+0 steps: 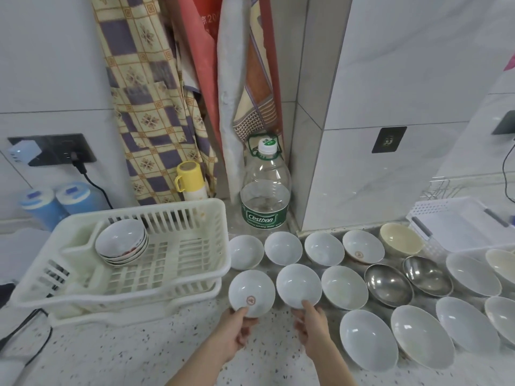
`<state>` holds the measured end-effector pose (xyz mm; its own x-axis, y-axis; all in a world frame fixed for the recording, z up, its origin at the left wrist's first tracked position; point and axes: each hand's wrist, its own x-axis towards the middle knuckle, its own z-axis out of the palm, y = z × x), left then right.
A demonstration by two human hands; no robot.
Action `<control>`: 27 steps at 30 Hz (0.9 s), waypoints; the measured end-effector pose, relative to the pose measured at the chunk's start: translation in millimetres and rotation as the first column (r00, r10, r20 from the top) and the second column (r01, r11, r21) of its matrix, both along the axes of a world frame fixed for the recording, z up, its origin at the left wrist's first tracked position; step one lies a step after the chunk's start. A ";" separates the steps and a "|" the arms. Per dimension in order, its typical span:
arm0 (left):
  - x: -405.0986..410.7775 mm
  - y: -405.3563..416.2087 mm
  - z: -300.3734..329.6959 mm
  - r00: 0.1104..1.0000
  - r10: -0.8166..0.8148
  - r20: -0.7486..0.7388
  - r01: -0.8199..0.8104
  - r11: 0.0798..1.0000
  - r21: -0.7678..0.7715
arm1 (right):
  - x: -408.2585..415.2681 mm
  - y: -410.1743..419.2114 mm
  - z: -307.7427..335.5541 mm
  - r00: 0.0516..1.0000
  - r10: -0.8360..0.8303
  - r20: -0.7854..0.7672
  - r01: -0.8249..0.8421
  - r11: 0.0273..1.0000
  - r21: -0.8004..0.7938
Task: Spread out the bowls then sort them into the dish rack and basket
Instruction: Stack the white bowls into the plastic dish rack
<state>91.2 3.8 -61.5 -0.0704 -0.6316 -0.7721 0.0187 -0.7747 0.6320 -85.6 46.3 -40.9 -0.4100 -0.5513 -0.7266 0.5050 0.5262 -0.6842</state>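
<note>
Several bowls lie spread over the speckled counter. My left hand (238, 328) pinches the near rim of a small white bowl with a red emblem (251, 291). Beside it, my right hand (313, 324) pinches the near rim of a plain white bowl (298, 285). The white dish rack (195, 218) stands at the left and holds a leaning stack of small bowls (121, 242). A white basket (457, 221) sits at the far right. Among the spread are two steel bowls (388, 284), a cream bowl (401, 238) and larger white bowls (367, 339).
A large water bottle (264, 190) and a yellow-capped flask (191, 181) stand behind the bowls near hanging cloths. Blue canisters (53, 203) and a plugged-in cable (92, 179) are at the left wall. A tiled column (362, 135) rises behind the bowl rows.
</note>
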 end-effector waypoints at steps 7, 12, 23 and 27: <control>0.5 -0.3 -2.6 0.999 0.047 -0.002 -0.047 0.999 -0.025 | -2.7 -1.9 -2.2 0.998 0.010 -0.061 -0.009 1.000 0.006; 19.1 11.8 11.4 0.999 -0.010 0.049 0.014 0.997 -0.074 | 1.4 14.6 3.7 0.995 -0.018 -0.096 0.015 0.999 -0.033; 95.4 25.3 88.4 0.982 -0.176 0.067 0.188 0.947 -0.261 | 52.0 -3.4 88.1 0.985 -0.088 -0.152 0.027 0.931 -0.364; 130.1 21.0 107.2 0.995 -0.091 0.029 0.096 0.940 -0.327 | 86.5 -28.3 111.4 0.970 -0.013 -0.241 -0.100 0.888 -0.450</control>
<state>221.4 24.8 45.7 -0.1329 -0.8406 -0.5251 -0.0537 -0.5229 0.8507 0.9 18.1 70.5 -0.5028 -0.8185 -0.2780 0.2871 0.1452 -0.9468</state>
